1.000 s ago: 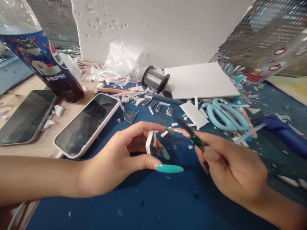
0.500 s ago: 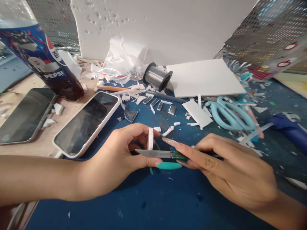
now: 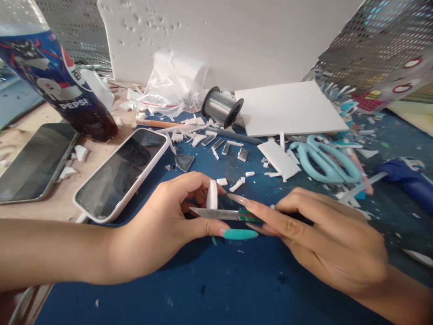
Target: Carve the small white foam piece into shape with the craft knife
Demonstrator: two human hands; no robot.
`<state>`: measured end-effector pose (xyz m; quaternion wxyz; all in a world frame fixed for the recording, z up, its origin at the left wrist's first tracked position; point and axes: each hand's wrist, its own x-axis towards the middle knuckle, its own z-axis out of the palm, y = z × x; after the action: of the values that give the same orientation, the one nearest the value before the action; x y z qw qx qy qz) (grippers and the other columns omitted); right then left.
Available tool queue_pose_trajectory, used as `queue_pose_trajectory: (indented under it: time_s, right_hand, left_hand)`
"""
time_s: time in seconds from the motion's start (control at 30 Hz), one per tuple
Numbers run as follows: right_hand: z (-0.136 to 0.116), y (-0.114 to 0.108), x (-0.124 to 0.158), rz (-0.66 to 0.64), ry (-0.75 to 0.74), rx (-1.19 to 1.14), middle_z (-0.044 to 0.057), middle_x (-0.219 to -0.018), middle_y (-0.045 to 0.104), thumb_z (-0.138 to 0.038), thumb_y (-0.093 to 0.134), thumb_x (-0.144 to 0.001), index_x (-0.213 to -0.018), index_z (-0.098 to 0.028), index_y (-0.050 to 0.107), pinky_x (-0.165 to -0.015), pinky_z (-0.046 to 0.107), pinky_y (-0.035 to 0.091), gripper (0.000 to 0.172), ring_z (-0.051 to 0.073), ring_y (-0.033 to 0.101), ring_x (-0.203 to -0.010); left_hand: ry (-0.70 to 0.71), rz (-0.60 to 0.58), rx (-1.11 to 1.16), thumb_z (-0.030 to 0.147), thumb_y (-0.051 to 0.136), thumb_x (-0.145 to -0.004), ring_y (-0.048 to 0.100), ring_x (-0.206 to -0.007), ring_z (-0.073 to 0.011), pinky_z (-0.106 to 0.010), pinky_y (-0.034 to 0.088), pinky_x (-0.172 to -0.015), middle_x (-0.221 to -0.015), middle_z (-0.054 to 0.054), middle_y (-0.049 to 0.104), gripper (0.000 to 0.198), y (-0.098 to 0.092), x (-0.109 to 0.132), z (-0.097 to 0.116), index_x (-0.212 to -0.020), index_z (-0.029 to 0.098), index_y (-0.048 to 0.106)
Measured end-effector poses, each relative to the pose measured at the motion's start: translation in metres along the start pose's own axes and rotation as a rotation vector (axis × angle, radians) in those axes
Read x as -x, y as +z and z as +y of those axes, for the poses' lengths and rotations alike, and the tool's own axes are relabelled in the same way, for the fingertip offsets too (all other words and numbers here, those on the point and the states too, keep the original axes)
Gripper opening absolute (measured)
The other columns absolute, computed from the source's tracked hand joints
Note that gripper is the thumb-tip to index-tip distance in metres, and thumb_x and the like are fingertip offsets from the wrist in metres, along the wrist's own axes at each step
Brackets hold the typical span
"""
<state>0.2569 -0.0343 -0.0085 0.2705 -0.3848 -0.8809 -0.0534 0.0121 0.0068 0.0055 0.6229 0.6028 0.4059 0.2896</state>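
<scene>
Small white piece [image 3: 212,197], one, pinched in the left hand [image 3: 158,230] over a blue mat [image 3: 203,302]. Knife [image 3: 213,214], one, green by the blade, gripped in the right hand [image 3: 324,239]; its blade crosses at the piece's lower end, contact unclear. Beyond lie a wire spool [image 3: 221,107] and a white board [image 3: 287,108].
</scene>
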Motion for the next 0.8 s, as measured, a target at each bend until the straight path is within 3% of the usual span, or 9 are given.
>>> queue_pose_trajectory:
  time_s: [0.17,0.3,0.47,0.6,0.8]
  right_hand:
    - [-0.002,-0.003,-0.002,0.012,-0.01,0.03,0.0,-0.07,0.055,-0.011,0.054,-0.095,-0.145,-0.032,0.049,-0.056,0.028,0.042,0.055,0.014,0.05,-0.059]
    - [-0.007,-0.008,-0.01,-0.027,-0.021,0.059,0.002,-0.069,0.057,-0.008,0.057,-0.092,-0.129,-0.023,0.065,-0.056,0.029,0.043,0.041,0.015,0.052,-0.06]
    - [-0.01,-0.01,-0.018,-0.024,-0.027,0.08,0.002,-0.065,0.055,-0.01,0.056,-0.093,-0.116,-0.019,0.073,-0.054,0.03,0.041,0.03,0.015,0.049,-0.058]
    - [-0.009,-0.008,-0.014,-0.014,-0.018,0.074,0.002,-0.066,0.055,-0.009,0.056,-0.093,-0.124,-0.022,0.07,-0.054,0.028,0.041,0.036,0.014,0.05,-0.058]
    - [-0.004,-0.003,-0.005,0.011,-0.007,0.033,0.001,-0.067,0.055,-0.014,0.054,-0.095,-0.133,-0.026,0.063,-0.054,0.028,0.041,0.041,0.014,0.05,-0.057]
  left_hand:
    - [0.038,0.003,0.02,0.021,0.082,-0.071,0.053,-0.064,-0.0094,-0.018,0.045,-0.057,-0.072,0.005,0.06,0.023,0.001,0.0,-0.001,-0.082,0.017,0.063]
    - [0.067,0.018,-0.006,0.023,0.083,-0.07,0.052,-0.062,-0.0094,-0.019,0.045,-0.056,-0.069,0.005,0.057,0.024,0.002,0.0,-0.002,-0.08,0.017,0.062]
    - [0.071,0.021,-0.12,0.028,0.082,-0.072,0.056,-0.067,-0.0128,-0.024,0.047,-0.061,-0.076,0.002,0.061,0.023,0.001,0.0,-0.003,-0.082,0.016,0.064]
    - [0.076,0.015,-0.197,0.032,0.083,-0.072,0.048,-0.061,-0.0104,-0.022,0.04,-0.055,-0.067,0.005,0.057,0.026,0.0,0.002,-0.003,-0.08,0.016,0.064]
    - [0.1,0.026,-0.184,0.03,0.082,-0.074,0.054,-0.066,-0.0121,-0.023,0.044,-0.059,-0.074,0.003,0.061,0.022,0.0,0.002,-0.003,-0.083,0.017,0.067]
